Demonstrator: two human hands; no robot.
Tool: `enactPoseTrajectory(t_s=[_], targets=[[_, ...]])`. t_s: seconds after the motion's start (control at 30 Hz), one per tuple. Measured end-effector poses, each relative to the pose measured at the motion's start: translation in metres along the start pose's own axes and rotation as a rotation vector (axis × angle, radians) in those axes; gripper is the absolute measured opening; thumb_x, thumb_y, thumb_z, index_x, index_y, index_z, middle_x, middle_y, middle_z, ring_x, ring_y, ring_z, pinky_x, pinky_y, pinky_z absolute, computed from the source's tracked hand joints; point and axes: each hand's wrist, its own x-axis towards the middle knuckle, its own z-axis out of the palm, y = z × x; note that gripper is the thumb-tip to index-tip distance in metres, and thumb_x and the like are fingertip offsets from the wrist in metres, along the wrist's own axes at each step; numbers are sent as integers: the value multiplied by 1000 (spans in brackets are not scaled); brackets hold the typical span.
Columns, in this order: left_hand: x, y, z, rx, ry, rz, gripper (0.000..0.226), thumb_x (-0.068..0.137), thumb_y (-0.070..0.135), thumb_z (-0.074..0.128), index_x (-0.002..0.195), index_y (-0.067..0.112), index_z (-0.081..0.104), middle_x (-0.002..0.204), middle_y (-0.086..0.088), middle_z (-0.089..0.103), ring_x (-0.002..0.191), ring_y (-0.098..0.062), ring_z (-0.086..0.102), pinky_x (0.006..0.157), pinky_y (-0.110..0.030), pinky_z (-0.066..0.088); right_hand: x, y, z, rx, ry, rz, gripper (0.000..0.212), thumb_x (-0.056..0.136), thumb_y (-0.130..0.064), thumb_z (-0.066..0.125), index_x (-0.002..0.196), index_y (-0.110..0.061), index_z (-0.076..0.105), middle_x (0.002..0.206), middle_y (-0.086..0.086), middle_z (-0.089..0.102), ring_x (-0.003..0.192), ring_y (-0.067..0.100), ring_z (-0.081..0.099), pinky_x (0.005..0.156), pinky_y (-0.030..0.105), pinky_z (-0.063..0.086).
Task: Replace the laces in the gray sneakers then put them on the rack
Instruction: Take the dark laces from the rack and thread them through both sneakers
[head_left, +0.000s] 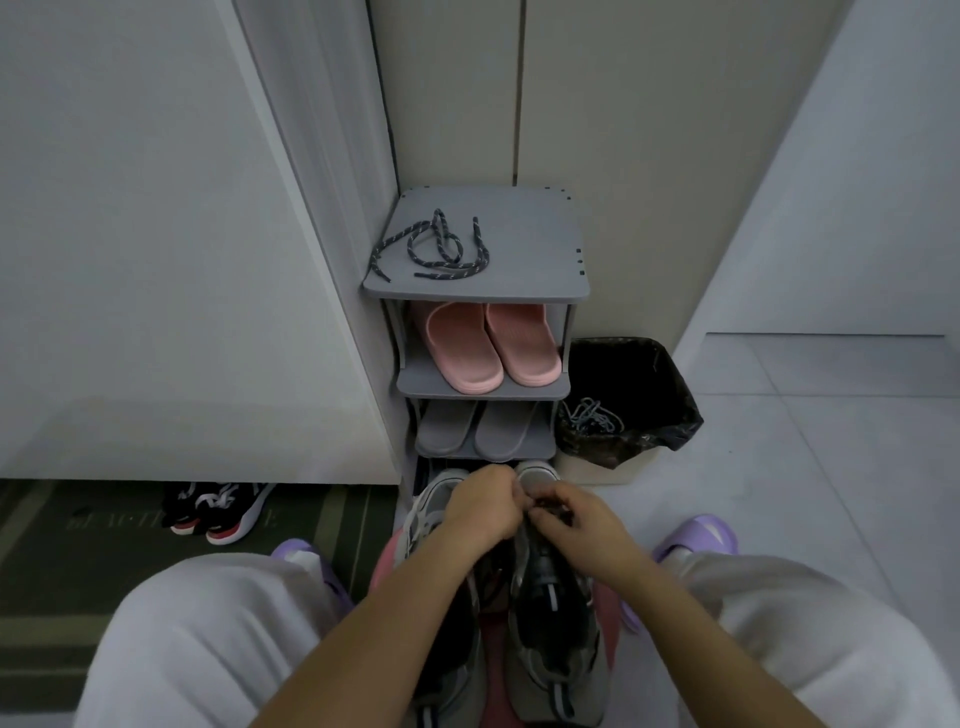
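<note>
Two gray sneakers stand toes-away between my knees, the left sneaker (441, 613) and the right sneaker (558, 623). My left hand (480, 506) and my right hand (576, 519) meet over the right sneaker's front eyelets, fingers curled and pinching a dark lace there. The lace end itself is mostly hidden by my fingers. A loose dark speckled lace (434, 247) lies coiled on the top shelf of the gray shoe rack (540, 260).
Pink slippers (491, 345) fill the rack's second shelf, gray slippers (480, 428) the third. A bin (644, 395) lined with a black bag, holding old gray laces (592, 415), stands right of the rack. Black-red sneakers (218, 512) sit on a mat at left.
</note>
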Motion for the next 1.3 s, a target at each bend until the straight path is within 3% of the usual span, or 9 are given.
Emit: enactPoseTrajectory(t_s=[0.17,0.33,0.4,0.53,0.67,0.9,1.07,1.13,1.3], targets=[[-5,6,-2,-26,-9,-5,20,90,29,60,75,15,59,96,-9,69,94,-25,63,76,-31,44,-20,3,1,34,37,117,58,78,-26,71,130,-23,45,116,-9,53,107,8,53,89,20,41],[-9,5,1,-33,0,-7,21,92,31,59,76,18,54,87,-3,64,83,-18,59,74,-29,42,-25,9,0,65,17,217,73,72,-18,68,138,-24,36,123,-4,53,103,11,55,84,20,43],[-9,7,2,-19,-3,-5,20,93,30,57,77,18,53,90,-4,65,83,-17,57,74,-28,40,-26,8,1,59,60,217,72,72,-17,67,137,-25,37,123,-4,55,101,11,55,80,18,44],[-8,2,-5,-4,-6,-18,18,95,26,54,82,14,55,100,-10,66,95,-24,61,79,-31,43,-28,4,5,89,154,212,53,77,-7,63,121,-25,41,99,-17,51,93,4,50,72,12,39],[-7,-19,-27,-12,62,-43,17,95,25,54,90,10,60,98,-10,66,95,-24,61,80,-30,43,-25,13,12,-18,160,269,46,75,-17,63,120,-20,52,120,2,56,104,18,56,82,22,41],[-17,-77,-65,-29,166,-144,16,93,25,56,80,17,52,82,1,58,83,-20,57,72,-26,38,-21,17,11,-82,114,245,40,81,-16,60,121,-13,55,124,5,51,111,20,51,82,17,33],[-23,-92,-69,-28,45,-206,16,93,19,57,77,18,55,92,-5,63,89,-18,58,81,-27,42,-21,18,11,-61,110,240,41,78,-17,61,119,-14,57,121,5,54,107,20,53,83,19,35],[-22,-82,-61,-18,25,-170,7,93,19,56,90,17,63,103,-4,67,96,-19,61,87,-28,44,-21,19,11,-49,111,243,41,76,-18,61,117,-14,58,119,5,56,103,20,55,82,20,37],[-20,-20,-17,58,70,124,19,91,30,57,106,24,67,112,0,65,105,-18,58,93,-34,47,-21,16,13,-39,116,257,41,73,-21,61,114,-16,59,113,4,57,98,19,57,78,22,39]])
